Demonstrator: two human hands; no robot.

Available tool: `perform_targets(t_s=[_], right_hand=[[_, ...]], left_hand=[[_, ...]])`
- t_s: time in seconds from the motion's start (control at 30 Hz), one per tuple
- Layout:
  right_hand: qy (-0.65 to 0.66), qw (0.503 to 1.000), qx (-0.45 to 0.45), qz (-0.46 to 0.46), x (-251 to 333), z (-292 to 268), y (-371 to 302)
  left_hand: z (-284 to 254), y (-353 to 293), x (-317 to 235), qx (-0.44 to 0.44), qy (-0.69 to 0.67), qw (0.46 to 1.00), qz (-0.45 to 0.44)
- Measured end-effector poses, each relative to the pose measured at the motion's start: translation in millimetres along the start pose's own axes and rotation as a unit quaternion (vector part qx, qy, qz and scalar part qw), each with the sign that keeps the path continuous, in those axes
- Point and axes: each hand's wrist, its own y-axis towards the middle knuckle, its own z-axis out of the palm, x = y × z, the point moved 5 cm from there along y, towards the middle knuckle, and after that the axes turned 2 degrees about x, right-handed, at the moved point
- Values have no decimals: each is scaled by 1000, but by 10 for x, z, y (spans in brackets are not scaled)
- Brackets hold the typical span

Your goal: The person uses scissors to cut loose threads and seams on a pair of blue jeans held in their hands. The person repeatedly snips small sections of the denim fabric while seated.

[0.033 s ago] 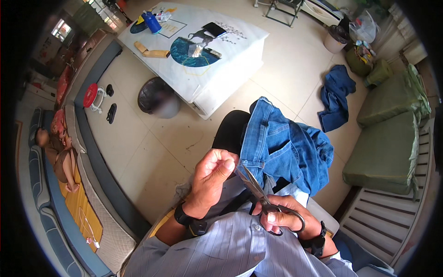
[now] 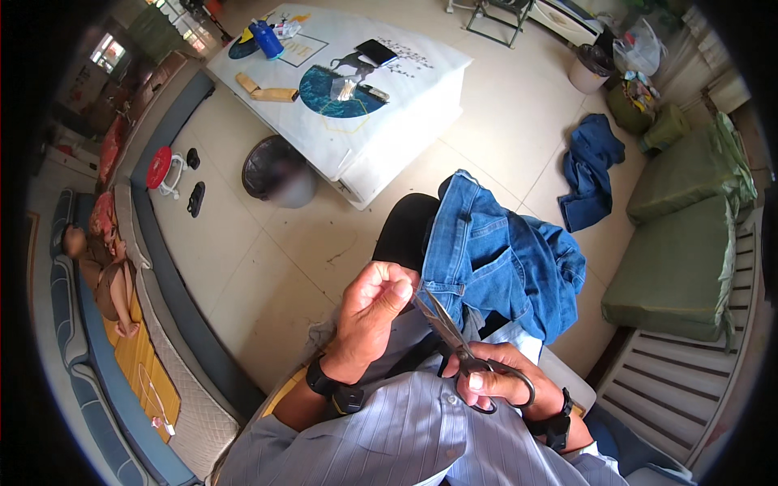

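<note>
Blue denim jeans [image 2: 519,263] lie bunched across my lap, waistband toward my left. My right hand [image 2: 509,368] is closed round the dark handles of metal scissors [image 2: 455,338]. The scissors' blades point up and left at the waistband, their tips slightly apart. Beside those tips my left hand [image 2: 369,320] is closed in a pinch of thumb and forefinger, close to the waistband edge. Whatever the pinch holds is too fine to make out.
Ahead stands a white table [image 2: 421,121] with a blue bottle [image 2: 266,39] and a phone [image 2: 376,53]. A waste bin [image 2: 258,180] sits beside it. More jeans [image 2: 590,174] lie on the floor at right, near green cushions [image 2: 668,271]. Someone [image 2: 109,275] rests on the left sofa.
</note>
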Motion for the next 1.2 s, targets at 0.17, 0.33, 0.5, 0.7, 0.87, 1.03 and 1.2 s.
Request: perform_targets(t_s=[0.17,0.33,0.5,0.7,0.87,1.03,1.2], right_hand=[[6,1000,-1,-7,24,15,17],[15,1000,-4,-14,14,29,27],[17,1000,8,-12,-53,10,34],[30,999,6,-19,-70,10,48],[40,999,10,-22,-68,18,61],[43,999,-18,-19,-74,29,76],[41,999,-14,-23,-83,26,79]], left_hand=[[16,-22,-9,-1,2,1000,-1],[16,-31,-7,-3,4,1000,-2],[-7,-24,17,-2,-1,1000,3],[-12,-27,12,1,1,1000,17],[-37,-67,-12,7,6,1000,-5],[-2,-84,-67,42,-11,999,3],[-8,-108,-67,24,26,999,3]])
